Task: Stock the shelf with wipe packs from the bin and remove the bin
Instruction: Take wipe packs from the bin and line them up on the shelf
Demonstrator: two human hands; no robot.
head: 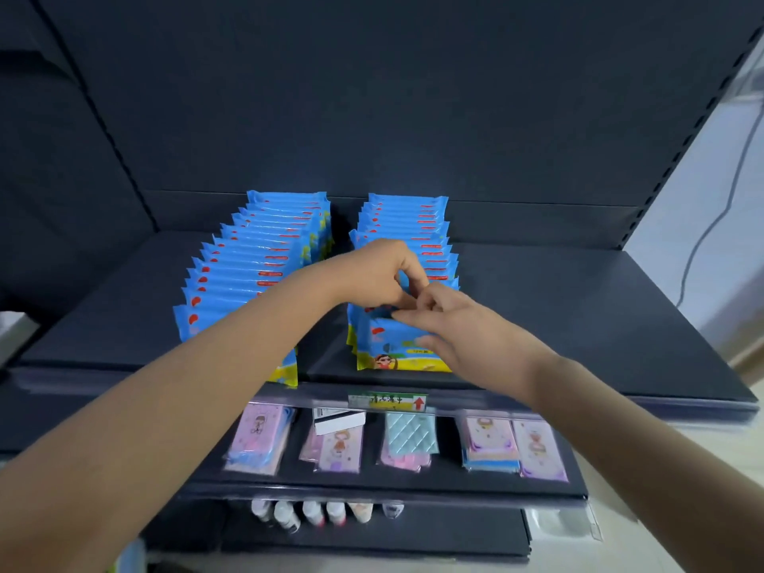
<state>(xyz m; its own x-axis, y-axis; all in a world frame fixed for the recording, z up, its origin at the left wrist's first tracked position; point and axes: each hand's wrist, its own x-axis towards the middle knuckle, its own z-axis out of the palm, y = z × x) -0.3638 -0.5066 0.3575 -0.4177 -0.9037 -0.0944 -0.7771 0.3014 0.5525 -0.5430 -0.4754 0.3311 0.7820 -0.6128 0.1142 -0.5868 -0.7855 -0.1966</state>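
Two rows of blue wipe packs stand upright on the dark shelf (578, 324): a left row (248, 258) and a right row (409, 225). My left hand (380, 275) reaches across and pinches the top edge of packs near the front of the right row. My right hand (463, 332) rests with spread fingers against the front wipe pack (392, 349) of that row, touching my left fingers. The bin is not in view.
Below the shelf lip with its green price tag (388, 401), a lower shelf holds pastel flat packs (258, 436) in several stacks. Small bottles (314, 512) line a shelf further down. The shelf's right half is bare. A cable (711, 225) hangs on the right wall.
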